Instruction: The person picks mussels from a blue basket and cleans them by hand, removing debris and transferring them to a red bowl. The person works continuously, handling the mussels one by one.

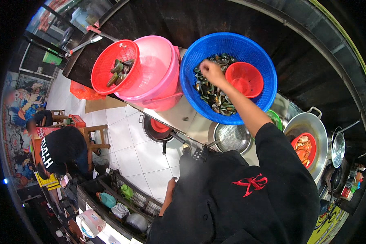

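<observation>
My right hand (212, 71) reaches over the mussels (221, 105) in a large blue plastic basket (263, 58); its fingers are curled and blurred, and whether they pinch a shell cannot be seen. A red plastic bowl (253, 74) sits in the same basket, right of the hand. To the left, a small red basket (102, 68) with several mussels rests on pink plastic tubs (161, 52). My left hand (170, 186) hangs low beside my body above the tiled floor, with a small dark thing at its fingertips; its grip is unclear.
A perforated metal strainer (233, 137) lies below the blue basket. At right, a large wok (314, 122) holds a red bowl of crab (303, 149). Pans (152, 134) stand lower, near the counter edge. Dishes fill a dark rack (109, 186). Another person (62, 149) bends over at far left.
</observation>
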The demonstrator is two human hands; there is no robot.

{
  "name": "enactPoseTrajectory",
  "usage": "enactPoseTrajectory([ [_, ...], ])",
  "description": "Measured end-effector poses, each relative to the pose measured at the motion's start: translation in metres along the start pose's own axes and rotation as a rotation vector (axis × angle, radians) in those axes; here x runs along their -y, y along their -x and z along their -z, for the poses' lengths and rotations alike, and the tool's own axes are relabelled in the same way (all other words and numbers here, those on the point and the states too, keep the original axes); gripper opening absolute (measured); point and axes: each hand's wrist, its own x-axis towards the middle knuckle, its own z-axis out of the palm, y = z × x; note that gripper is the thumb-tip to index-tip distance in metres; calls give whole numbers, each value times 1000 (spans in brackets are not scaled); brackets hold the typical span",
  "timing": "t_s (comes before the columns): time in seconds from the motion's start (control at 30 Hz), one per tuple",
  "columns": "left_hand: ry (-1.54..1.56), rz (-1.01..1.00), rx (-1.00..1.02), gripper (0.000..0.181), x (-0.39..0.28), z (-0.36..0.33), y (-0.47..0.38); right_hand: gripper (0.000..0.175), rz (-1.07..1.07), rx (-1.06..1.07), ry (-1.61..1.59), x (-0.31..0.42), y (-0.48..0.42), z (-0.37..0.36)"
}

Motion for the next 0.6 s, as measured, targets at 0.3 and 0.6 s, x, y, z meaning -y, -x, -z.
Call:
enactPoseTrajectory([
  [0.3,435,461,-243,32,-55,56,6,38,-373,495,602,-147,101,-105],
  [0.6,974,288,-120,24,-183,98,-20,43,-316,477,772,-117,101,-102],
])
